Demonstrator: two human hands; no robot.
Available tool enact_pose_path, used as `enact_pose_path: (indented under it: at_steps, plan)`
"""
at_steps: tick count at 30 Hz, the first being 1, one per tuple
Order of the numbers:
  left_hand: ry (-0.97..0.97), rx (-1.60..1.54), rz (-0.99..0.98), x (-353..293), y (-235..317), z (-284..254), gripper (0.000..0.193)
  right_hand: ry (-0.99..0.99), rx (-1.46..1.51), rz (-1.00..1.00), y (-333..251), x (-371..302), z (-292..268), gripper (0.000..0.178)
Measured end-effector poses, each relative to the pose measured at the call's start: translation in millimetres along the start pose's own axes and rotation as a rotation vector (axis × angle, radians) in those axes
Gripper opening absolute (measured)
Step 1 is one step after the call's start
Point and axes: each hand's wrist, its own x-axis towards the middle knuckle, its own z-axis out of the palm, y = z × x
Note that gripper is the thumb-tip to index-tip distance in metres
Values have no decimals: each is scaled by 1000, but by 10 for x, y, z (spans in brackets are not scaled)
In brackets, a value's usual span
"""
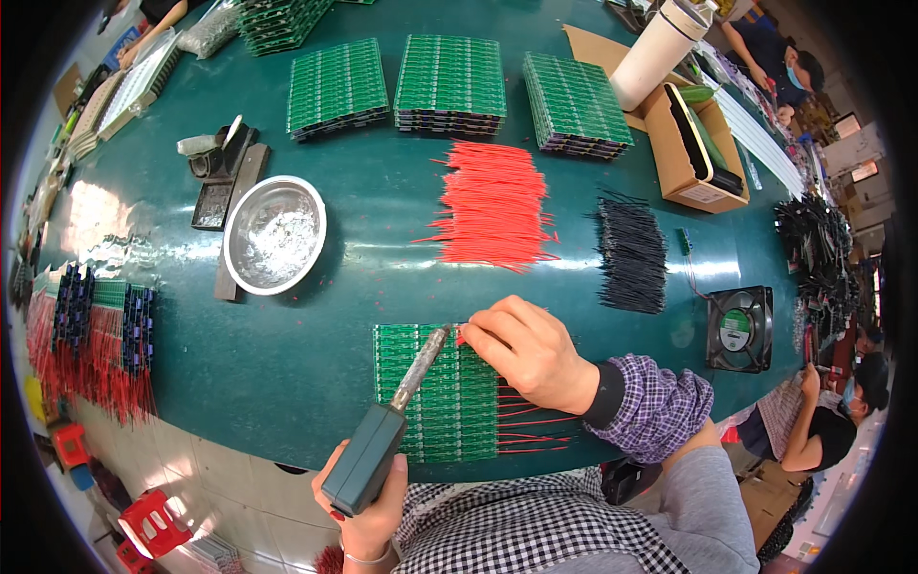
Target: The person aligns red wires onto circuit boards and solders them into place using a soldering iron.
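My left hand (375, 524) is closed around the boxy dark handle of a soldering gun (367, 457). Its metal barrel points up and to the right, the tip ending at the top edge of a green circuit board panel (435, 416). Right beside the tip, my right hand (535, 352) pinches a short red wire (461, 337) between thumb and fingers over the panel's upper right part. Several red wires (535, 445) stick out from the panel's right edge below my right wrist. My right hand hides part of the panel's upper right side.
Ahead lie a red wire pile (492, 206) and a black wire pile (631, 253). A metal bowl (229, 251) and iron stand (212, 199) are left, a fan (739, 330) right. Board stacks (449, 81), a cardboard box (706, 194) and a bottle (660, 53) stand behind. Co-workers sit right.
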Motion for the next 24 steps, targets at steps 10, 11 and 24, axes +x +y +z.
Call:
enact_pose_path:
  at_steps: [10, 11, 24]
  plan:
    - [502, -135, 429, 245, 66, -290, 32, -1, -8, 3, -25, -9, -14, 23]
    - [543, -195, 407, 347, 158, -285, 30, 2, -6, 1, -28, -10, -11, 23]
    - [200, -188, -67, -124, -115, -131, 44, 33, 1, 3, -87, 0, -67, 25]
